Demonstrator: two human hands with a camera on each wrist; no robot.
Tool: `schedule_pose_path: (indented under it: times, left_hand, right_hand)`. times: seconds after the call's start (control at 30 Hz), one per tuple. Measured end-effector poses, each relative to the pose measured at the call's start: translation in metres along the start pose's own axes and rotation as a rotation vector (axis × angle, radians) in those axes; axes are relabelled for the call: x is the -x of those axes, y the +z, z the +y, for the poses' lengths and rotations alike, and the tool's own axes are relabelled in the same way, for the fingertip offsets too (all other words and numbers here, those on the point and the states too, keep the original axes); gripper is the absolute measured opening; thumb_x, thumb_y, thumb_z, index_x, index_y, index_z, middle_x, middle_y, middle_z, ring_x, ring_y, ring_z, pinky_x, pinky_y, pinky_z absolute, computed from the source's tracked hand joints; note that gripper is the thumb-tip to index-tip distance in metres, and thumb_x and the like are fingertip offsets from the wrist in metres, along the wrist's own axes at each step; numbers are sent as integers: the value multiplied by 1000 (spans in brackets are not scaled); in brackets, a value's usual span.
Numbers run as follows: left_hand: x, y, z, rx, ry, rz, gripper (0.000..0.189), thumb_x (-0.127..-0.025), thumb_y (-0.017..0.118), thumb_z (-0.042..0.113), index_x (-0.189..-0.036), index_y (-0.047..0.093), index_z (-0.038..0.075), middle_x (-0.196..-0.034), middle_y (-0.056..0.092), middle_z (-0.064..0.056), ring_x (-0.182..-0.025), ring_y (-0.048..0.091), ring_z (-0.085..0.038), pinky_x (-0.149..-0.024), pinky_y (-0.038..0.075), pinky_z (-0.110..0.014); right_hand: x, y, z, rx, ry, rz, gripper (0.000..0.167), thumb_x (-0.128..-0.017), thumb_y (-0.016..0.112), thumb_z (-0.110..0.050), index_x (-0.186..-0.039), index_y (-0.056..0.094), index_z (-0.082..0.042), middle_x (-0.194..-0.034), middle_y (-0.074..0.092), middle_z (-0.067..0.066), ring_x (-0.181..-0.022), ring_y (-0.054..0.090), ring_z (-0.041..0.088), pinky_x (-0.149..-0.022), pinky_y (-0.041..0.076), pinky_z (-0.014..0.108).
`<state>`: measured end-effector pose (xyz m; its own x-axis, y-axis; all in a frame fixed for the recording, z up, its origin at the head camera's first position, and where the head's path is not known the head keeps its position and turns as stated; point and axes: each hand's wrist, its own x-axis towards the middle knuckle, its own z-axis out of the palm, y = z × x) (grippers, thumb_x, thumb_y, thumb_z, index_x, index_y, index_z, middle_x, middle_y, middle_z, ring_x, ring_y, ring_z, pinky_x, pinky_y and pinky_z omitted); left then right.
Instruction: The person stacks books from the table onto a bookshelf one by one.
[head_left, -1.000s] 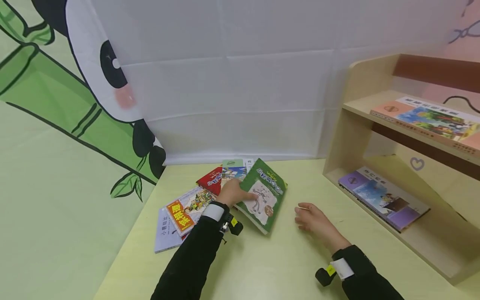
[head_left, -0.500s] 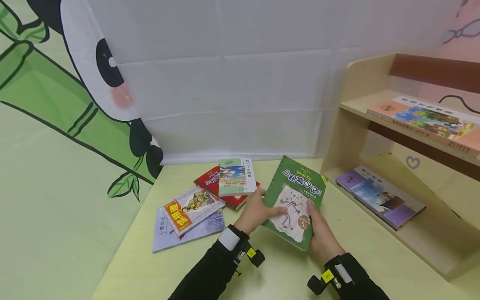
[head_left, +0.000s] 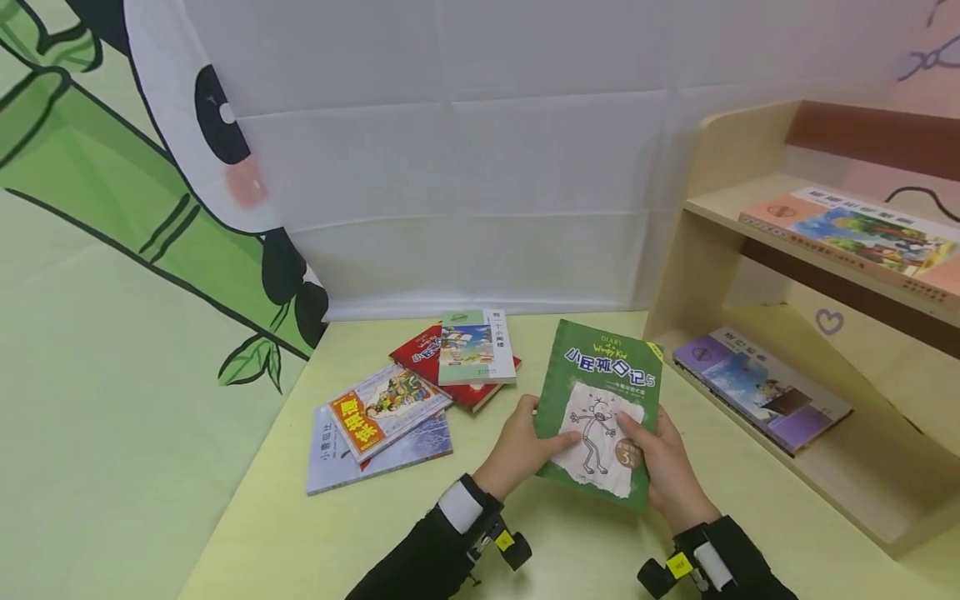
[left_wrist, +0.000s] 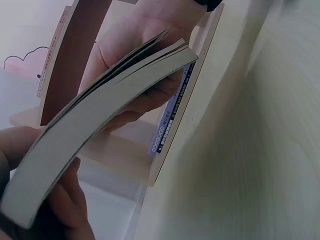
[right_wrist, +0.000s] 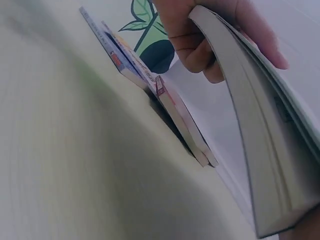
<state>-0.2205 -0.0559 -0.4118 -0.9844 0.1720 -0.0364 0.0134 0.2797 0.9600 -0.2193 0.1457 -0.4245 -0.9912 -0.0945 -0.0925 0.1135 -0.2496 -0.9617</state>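
A green paperback book (head_left: 600,358) with a stick-figure drawing on its cover is held up over the table, tilted toward the head camera. My left hand (head_left: 521,450) grips its left edge, thumb on the cover and fingers behind. On the opposite edge my right hand (head_left: 671,471) holds it the same way. Both wrist views show the page block edge-on: in the left wrist view the book (left_wrist: 95,125) bows slightly, with some pages parted near one end. The right wrist view shows the book (right_wrist: 250,125) raised off the tabletop.
Left on the table (head_left: 300,550) lie a lilac book (head_left: 330,467), a white-and-orange book (head_left: 390,408), a red book (head_left: 420,354) and a light green book (head_left: 468,346), partly overlapping. A wooden shelf (head_left: 675,275) at right holds a purple book (head_left: 757,387) below and an orange book (head_left: 862,237) above.
My left hand has drawn the green book rightward off the pile, uncovering the red and light green books. My right hand, free one second ago, now grips the book's right edge.
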Motion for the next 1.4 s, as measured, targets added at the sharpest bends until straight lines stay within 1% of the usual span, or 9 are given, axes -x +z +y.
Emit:
schedule_pose_path:
  times: [0.13,0.23,0.37,0.53,0.7,0.87,1.07,1.23,1.4]
  left_hand:
    - [3,-4,-2,68,13,-96,47,-90,71,27,-124,46,7,-97,69,-6,-80,68,-15,-69,57,-32]
    - [5,-11,-1,93,57,-104,49,-92,69,24,-131,44,6,-101,68,-10,-84,67,-18,-72,57,-34]
    - [11,-25,6,69,145,-11,60,-91,70,23,-139,37,5,-115,60,-14,-92,62,-24,-73,55,-35]
    - [25,-40,22,-47,332,146,71,-88,73,22,-145,32,8,-137,49,-12,-120,50,-31,-92,47,-47]
    - [41,-46,35,-232,534,182,83,-80,81,25,-147,35,12,-143,48,-5,-128,45,-24,-97,45,-48]
    - [53,-46,43,-332,627,97,98,-73,87,29,-152,30,20,-146,46,-1,-131,43,-20,-96,48,-43]
    - [60,-49,42,-252,600,-124,101,-74,86,23,-153,24,30,-143,49,3,-129,48,-17,-98,47,-45]
    - [65,-48,37,-192,704,-284,93,-78,83,12,-151,26,21,-143,49,-5,-128,49,-21,-103,43,-45]
    - [70,-43,33,-182,790,-318,80,-79,79,3,-144,33,12,-135,56,-12,-115,59,-18,-94,50,-36]
  right_hand:
    - [10,-9,-10,91,-77,-50,37,-100,56,-20,-132,39,-22,-102,70,-11,-87,70,12,-72,57,30]
    - [17,-16,-17,200,-124,-124,41,-99,57,-16,-135,38,-19,-101,71,-10,-85,71,16,-68,58,35]
    - [28,-21,-28,355,-175,-263,49,-96,60,-10,-138,35,-7,-98,71,-4,-72,69,15,-58,57,35]
    - [44,-22,-43,579,-324,-439,51,-93,63,-7,-138,40,0,-98,69,13,-62,57,9,-47,48,30]
    - [58,-15,-61,773,-458,-557,48,-92,66,-14,-136,47,-6,-100,71,9,-74,64,6,-56,53,28]
    - [71,-2,-75,931,-562,-619,49,-92,65,-22,-138,49,-15,-105,72,1,-86,67,6,-65,55,26]
    - [80,9,-82,1081,-729,-554,46,-89,70,-19,-132,52,-17,-98,71,-5,-80,63,0,-60,51,22]
    - [85,9,-84,1144,-795,-530,44,-88,72,-16,-128,55,-16,-96,70,-7,-77,61,-3,-58,48,19]
    - [88,7,-87,1188,-855,-519,44,-88,72,-17,-128,56,-11,-94,70,-8,-73,59,-5,-58,46,18]
